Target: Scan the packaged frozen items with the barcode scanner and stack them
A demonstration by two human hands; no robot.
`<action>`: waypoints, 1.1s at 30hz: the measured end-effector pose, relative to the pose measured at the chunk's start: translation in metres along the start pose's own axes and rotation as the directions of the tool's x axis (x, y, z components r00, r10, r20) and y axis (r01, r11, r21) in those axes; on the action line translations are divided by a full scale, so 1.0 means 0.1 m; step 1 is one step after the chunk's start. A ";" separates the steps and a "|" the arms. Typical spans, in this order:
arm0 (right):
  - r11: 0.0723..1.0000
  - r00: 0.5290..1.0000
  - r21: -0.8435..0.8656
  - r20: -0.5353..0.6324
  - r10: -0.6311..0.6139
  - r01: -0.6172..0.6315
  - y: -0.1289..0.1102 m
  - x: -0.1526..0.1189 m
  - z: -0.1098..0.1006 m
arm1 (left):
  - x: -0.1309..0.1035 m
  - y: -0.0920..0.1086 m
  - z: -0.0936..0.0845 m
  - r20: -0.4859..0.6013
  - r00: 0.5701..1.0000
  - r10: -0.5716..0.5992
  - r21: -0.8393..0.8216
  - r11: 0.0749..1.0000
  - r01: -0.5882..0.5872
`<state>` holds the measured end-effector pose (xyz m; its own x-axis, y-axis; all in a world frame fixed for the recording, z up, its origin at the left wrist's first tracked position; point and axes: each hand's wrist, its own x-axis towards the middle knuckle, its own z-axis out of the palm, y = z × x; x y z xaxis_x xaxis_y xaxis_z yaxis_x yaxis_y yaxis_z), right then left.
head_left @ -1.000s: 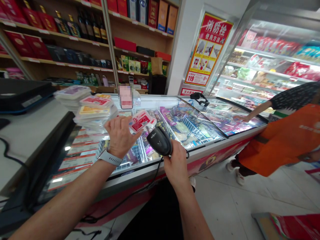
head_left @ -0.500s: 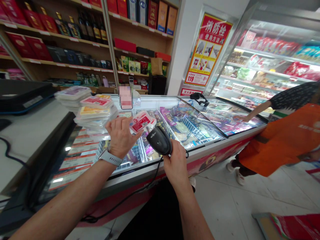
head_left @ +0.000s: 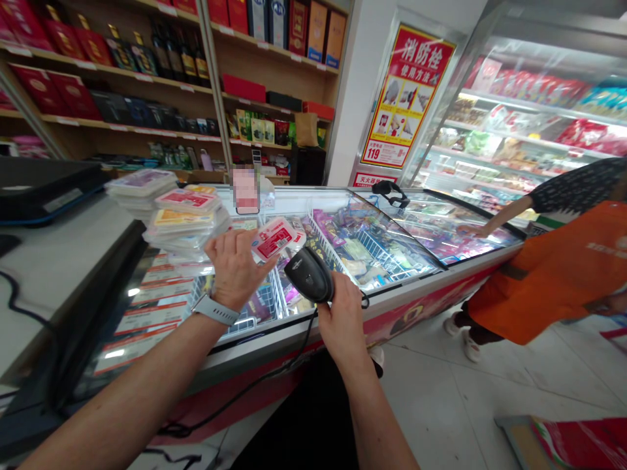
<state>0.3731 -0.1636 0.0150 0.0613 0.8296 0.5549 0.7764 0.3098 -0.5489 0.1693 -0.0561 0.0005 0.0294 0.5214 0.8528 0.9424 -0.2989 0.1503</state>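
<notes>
My left hand (head_left: 236,269) grips a flat plastic food pack with a red and white label (head_left: 273,239), holding it tilted above the chest freezer (head_left: 382,310). In my right hand (head_left: 344,313) is a black barcode scanner (head_left: 308,274), fingers wrapped round its handle. The scanner's head points up and left at the labelled pack, close but apart from it. A black cable (head_left: 259,378) runs from the scanner down to the left. Left of my left hand, stacked plastic packs (head_left: 183,225) with red and yellow labels stand at the freezer's end.
Wire baskets (head_left: 375,251) of frozen packs fill the freezer. A phone (head_left: 245,189) stands at its back rim, and a black strapped object (head_left: 390,194) lies farther right. At right, a person in an orange apron (head_left: 553,274) reaches over the freezer.
The pack and the scanner have shifted very slightly left with my hands. Both grips are the same as before.
</notes>
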 end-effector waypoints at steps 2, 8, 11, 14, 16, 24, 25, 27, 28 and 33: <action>1.000 1.000 -0.003 0.002 -0.002 0.002 0.00 0.00 0.00 | 0.00 0.00 0.00 0.005 1.000 -0.006 0.001 1.000 0.006; 1.000 1.000 -0.020 0.015 0.013 -0.013 0.00 -0.01 0.01 | -0.01 0.00 0.00 0.029 0.999 -0.012 0.006 1.000 0.012; 1.000 1.000 -0.015 0.017 0.016 -0.015 0.00 -0.01 0.01 | -0.01 -0.01 0.00 0.032 0.999 -0.015 0.003 1.000 0.015; 1.000 1.000 -0.017 0.013 0.016 -0.016 0.00 -0.01 0.01 | 0.00 -0.01 0.00 0.026 1.000 -0.016 -0.022 1.000 0.016; 1.000 1.000 -0.021 0.008 0.014 -0.014 0.00 -0.01 0.01 | 0.00 -0.01 0.00 0.022 1.000 -0.021 -0.029 0.999 0.021; 1.000 1.000 0.020 -0.002 0.004 -0.004 0.01 0.00 0.00 | 0.04 0.00 -0.05 0.035 0.998 -0.051 0.079 0.996 0.048; 1.000 1.000 0.019 -0.001 0.004 -0.004 0.01 0.00 -0.01 | 0.06 0.00 -0.07 0.052 0.996 -0.071 0.114 0.991 0.065; 1.000 1.000 0.024 -0.001 0.001 -0.001 0.01 -0.01 -0.02 | 0.07 -0.01 -0.10 0.107 0.988 -0.110 0.191 0.978 0.088; 1.000 1.000 0.028 -0.002 0.000 0.000 0.01 -0.01 -0.02 | 0.08 -0.01 -0.11 0.136 0.983 -0.123 0.227 0.970 0.090; 0.999 1.000 0.048 0.007 0.016 -0.016 0.01 -0.02 -0.05 | 0.08 0.00 -0.15 0.248 0.958 -0.144 0.345 0.937 0.052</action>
<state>0.3771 -0.1675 0.0165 0.0692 0.8378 0.5415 0.7442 0.3182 -0.5873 0.1644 -0.0634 0.0146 -0.0252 0.7407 0.6713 0.9997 0.0225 0.0126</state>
